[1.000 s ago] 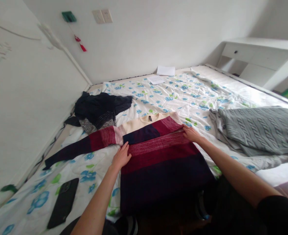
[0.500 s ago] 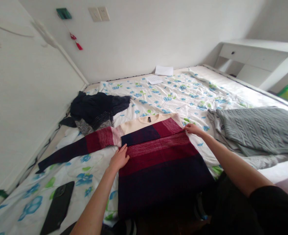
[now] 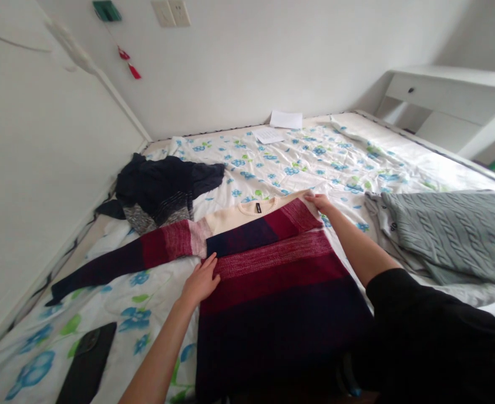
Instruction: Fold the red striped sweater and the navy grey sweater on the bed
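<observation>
A striped sweater point(image 3: 272, 269) in cream, maroon and navy lies flat on the flowered bedsheet point(image 3: 297, 163), one sleeve folded across its chest, the other stretched out to the left. My left hand point(image 3: 200, 279) rests flat on the sweater's left edge, fingers together and extended. My right hand point(image 3: 318, 202) reaches to the far right shoulder of the sweater, and its fingers touch the cream edge there.
A dark crumpled garment point(image 3: 163, 188) lies at the back left by the wall. Grey knit clothes point(image 3: 444, 233) are stacked at the right. A black phone point(image 3: 86, 367) lies at the near left. Papers point(image 3: 278, 126) sit at the bed's far edge, a white desk point(image 3: 449, 104) beyond.
My right hand has moved from the folded sleeve's right end up to the sweater's shoulder. My left hand stays on the left edge. The camera has shifted a little.
</observation>
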A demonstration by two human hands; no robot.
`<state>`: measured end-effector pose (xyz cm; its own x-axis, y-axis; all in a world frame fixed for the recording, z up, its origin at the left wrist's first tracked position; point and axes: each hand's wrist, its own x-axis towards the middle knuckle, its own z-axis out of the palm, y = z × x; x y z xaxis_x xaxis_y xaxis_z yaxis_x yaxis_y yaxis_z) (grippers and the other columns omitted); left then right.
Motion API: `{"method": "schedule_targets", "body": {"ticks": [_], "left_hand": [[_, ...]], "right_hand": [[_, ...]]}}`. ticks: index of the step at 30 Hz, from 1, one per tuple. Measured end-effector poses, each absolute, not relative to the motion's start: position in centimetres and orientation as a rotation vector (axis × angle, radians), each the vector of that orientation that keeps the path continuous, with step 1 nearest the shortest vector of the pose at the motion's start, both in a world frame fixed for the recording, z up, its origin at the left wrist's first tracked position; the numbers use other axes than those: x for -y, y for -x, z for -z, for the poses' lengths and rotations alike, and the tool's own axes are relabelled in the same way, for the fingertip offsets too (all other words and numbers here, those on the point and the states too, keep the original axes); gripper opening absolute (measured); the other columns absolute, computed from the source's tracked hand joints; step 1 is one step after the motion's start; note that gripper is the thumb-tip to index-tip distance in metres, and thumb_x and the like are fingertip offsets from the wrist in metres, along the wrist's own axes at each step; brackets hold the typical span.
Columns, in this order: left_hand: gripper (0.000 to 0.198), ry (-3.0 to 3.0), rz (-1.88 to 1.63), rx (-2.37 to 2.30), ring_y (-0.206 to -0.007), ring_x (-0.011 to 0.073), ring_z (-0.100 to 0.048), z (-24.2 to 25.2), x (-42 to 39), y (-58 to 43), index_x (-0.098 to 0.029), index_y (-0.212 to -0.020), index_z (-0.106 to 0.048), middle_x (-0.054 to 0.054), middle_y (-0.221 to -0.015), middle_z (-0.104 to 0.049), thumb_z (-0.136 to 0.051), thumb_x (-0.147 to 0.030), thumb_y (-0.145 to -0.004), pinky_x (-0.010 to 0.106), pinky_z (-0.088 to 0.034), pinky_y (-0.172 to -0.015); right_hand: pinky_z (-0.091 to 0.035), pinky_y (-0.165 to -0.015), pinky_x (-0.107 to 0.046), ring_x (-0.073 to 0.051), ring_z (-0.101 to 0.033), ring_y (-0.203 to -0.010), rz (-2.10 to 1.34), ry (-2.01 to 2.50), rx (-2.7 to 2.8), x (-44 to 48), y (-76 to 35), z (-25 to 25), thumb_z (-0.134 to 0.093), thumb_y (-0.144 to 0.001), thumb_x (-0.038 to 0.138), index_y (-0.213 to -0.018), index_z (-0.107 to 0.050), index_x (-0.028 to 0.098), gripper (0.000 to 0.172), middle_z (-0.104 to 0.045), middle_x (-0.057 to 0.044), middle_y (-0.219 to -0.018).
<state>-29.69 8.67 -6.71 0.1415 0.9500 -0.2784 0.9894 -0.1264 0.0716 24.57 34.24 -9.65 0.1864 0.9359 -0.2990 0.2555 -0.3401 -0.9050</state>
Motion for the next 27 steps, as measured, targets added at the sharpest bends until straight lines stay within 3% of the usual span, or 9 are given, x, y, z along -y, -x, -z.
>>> {"method": "schedule_targets", "body": {"ticks": [5,9,13,18,21,27], "left_hand": [[0.069,-2.217,0.190,-1.897,-0.160,0.0343,-0.062,7.2,-8.5,29.7,-0.011,-0.170,-0.061,0.014,-0.191,-0.038,-0.048,-0.032,-0.106,0.053,-0.040,-0.140],[0.068,-2.237,0.197,-1.899,-0.160,0.0325,-0.062,7.2,-8.5,29.5,-0.013,-0.170,-0.061,0.013,-0.191,-0.038,-0.049,-0.032,-0.106,0.049,-0.041,-0.139],[0.066,-2.226,0.181,-1.903,-0.161,0.0326,-0.061,6.9,-8.6,29.2,-0.013,-0.168,-0.064,0.014,-0.190,-0.040,-0.051,-0.030,-0.106,0.047,-0.041,-0.140],[0.066,-2.213,0.176,-1.888,-0.164,0.0333,-0.058,5.9,-8.3,28.7,-0.011,-0.169,-0.062,0.016,-0.190,-0.039,-0.050,-0.026,-0.106,0.048,-0.039,-0.141],[0.066,-2.212,0.182,-1.881,-0.164,0.0329,-0.057,5.6,-8.0,28.4,-0.011,-0.169,-0.061,0.017,-0.191,-0.038,-0.050,-0.025,-0.106,0.047,-0.038,-0.141],[0.067,-2.205,0.187,-1.898,-0.164,0.0345,-0.057,5.6,-8.3,28.4,-0.010,-0.170,-0.060,0.018,-0.191,-0.037,-0.049,-0.026,-0.106,0.050,-0.038,-0.141]], "right_hand": [[-0.062,-0.068,-0.024,-0.020,-0.074,-0.079,-1.195,1.914,0.931,-33.7,-24.8,10.0,-0.093,-0.096,0.048,-0.101,-0.072,0.021,0.034,-0.077,-0.003,-0.082],[-0.068,-0.076,-0.027,-0.021,-0.078,-0.084,-1.657,1.672,1.010,-30.3,-26.2,9.3,-0.098,-0.092,0.052,-0.102,-0.069,0.023,0.042,-0.080,-0.006,-0.089],[-0.064,-0.070,-0.023,-0.015,-0.070,-0.071,-1.912,1.686,1.198,-26.3,-28.2,8.2,-0.104,-0.085,0.057,-0.093,-0.060,0.024,0.055,-0.068,0.002,-0.076],[-0.047,-0.058,-0.023,-0.013,-0.051,-0.059,-1.385,1.992,1.541,-22.9,-28.7,8.3,-0.099,-0.080,0.073,-0.077,-0.054,0.025,0.066,-0.049,0.007,-0.059],[-0.043,-0.061,-0.026,-0.015,-0.054,-0.062,-1.091,2.106,1.644,-21.8,-28.3,8.8,-0.090,-0.084,0.077,-0.072,-0.056,0.025,0.064,-0.053,0.005,-0.058],[-0.051,-0.070,-0.026,-0.020,-0.070,-0.073,-1.007,2.132,1.740,-20.8,-29.2,8.6,-0.075,-0.100,0.070,-0.077,-0.069,0.022,0.053,-0.070,-0.002,-0.070]]}}
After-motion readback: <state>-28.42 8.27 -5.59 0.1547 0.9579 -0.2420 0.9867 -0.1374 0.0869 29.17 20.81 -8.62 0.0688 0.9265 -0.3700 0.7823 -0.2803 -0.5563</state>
